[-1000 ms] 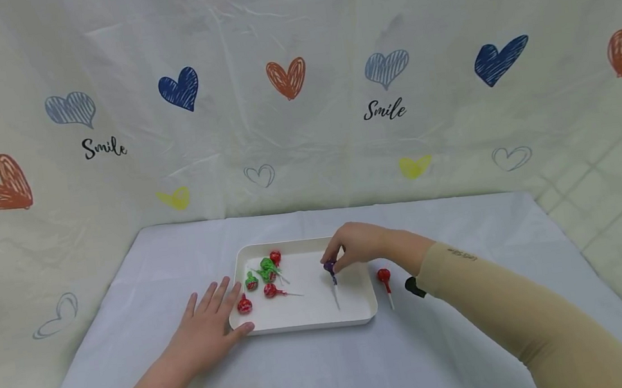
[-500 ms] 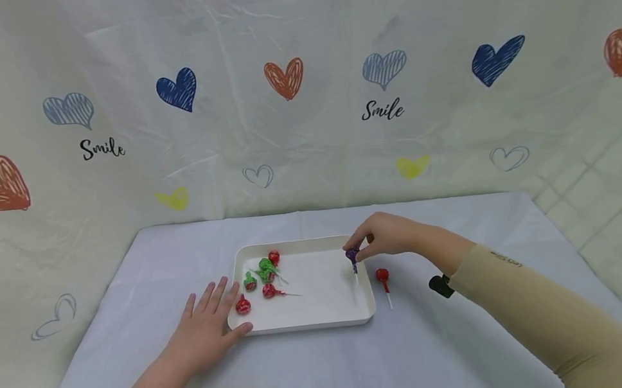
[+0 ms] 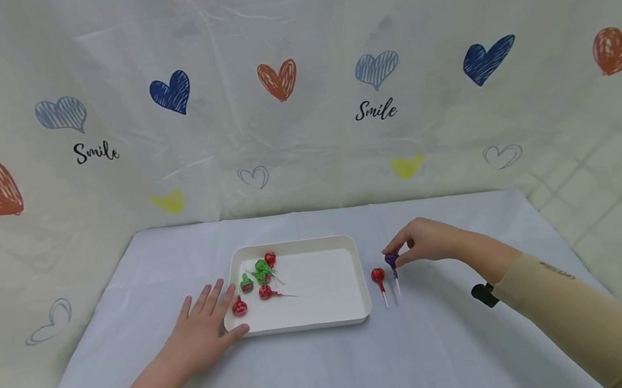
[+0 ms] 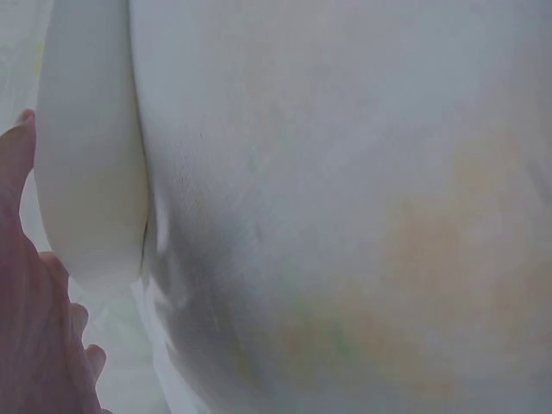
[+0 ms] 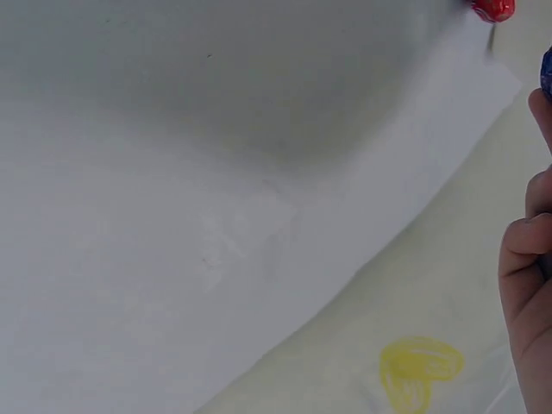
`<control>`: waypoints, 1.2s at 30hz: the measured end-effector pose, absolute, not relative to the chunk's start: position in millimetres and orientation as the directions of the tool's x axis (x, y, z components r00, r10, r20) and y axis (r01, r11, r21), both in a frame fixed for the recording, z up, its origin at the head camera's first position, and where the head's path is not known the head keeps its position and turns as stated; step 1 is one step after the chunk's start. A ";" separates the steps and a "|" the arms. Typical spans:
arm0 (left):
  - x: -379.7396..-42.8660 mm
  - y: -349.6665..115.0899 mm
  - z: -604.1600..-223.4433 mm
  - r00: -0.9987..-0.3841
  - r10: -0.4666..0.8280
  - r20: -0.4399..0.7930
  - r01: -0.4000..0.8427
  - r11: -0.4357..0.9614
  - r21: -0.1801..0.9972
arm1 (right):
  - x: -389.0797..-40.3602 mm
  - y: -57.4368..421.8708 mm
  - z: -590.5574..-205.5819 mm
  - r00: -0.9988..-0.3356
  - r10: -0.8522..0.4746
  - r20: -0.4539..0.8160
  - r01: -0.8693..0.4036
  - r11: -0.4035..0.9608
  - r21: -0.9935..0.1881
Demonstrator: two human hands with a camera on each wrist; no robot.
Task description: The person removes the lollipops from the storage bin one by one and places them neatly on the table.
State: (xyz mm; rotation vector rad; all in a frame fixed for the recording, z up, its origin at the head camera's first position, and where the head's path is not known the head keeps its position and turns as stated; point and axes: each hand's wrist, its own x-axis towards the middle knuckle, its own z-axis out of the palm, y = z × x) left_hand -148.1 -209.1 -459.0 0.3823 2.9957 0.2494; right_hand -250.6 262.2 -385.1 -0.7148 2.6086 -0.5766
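Note:
My right hand [image 3: 430, 241] pinches a purple-wrapped lollipop [image 3: 391, 259] by its head, its stick pointing down, to the right of the tray. Just left of it a red lollipop [image 3: 378, 274] lies on the table; its head [image 5: 493, 9] also shows at the top of the right wrist view. With fingers spread, my left hand [image 3: 199, 330] rests at the near left corner of the white tray [image 3: 326, 314], the thumb over the rim. In the tray's left part lie red lollipops [image 3: 239, 306] and green lollipops [image 3: 262, 268], some overlapping.
A white cloth [image 3: 310, 375] covers the table, with faint stains near the front. Behind it hangs a pale curtain [image 3: 316, 141] printed with hearts and "Smile". Each wrist wears a small dark camera [image 3: 483, 295].
My right hand has carried the purple lollipop rightward from inside the tray, over its right rim, to beside the red lollipop on the table. My left hand stays at the tray's corner.

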 end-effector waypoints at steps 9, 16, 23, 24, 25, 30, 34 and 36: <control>-149.0 -209.6 -460.8 -0.962 0.257 -0.094 0.238 0.955 0.174 | -253.0 269.6 -397.2 -0.795 -0.532 -0.292 -0.354 0.797 -0.489; -149.2 -209.4 -461.1 -0.962 0.256 -0.099 0.235 0.954 0.185 | -258.7 269.6 -414.3 -0.769 -0.563 -0.302 -0.370 0.778 -0.507; -150.0 -210.3 -463.2 -0.964 0.247 -0.098 0.227 0.957 0.179 | -260.6 268.5 -423.3 -0.778 -0.550 -0.304 -0.364 0.789 -0.496; -150.2 -210.4 -463.5 -0.964 0.246 -0.098 0.227 0.957 0.179 | -260.6 268.3 -423.4 -0.779 -0.549 -0.303 -0.362 0.789 -0.497; -150.1 -210.3 -463.5 -0.964 0.246 -0.099 0.226 0.958 0.178 | -260.7 267.9 -423.8 -0.783 -0.541 -0.306 -0.353 0.792 -0.497; -149.7 -210.1 -462.7 -0.964 0.249 -0.098 0.228 0.955 0.187 | -261.9 266.7 -426.8 -0.787 -0.541 -0.296 -0.358 0.792 -0.494; -149.6 -209.9 -461.6 -0.963 0.251 -0.097 0.229 0.954 0.194 | -263.5 265.6 -430.8 -0.785 -0.549 -0.288 -0.377 0.791 -0.482; -150.2 -210.1 -461.8 -0.963 0.248 -0.102 0.226 0.955 0.192 | -263.7 265.3 -430.8 -0.786 -0.546 -0.290 -0.375 0.793 -0.479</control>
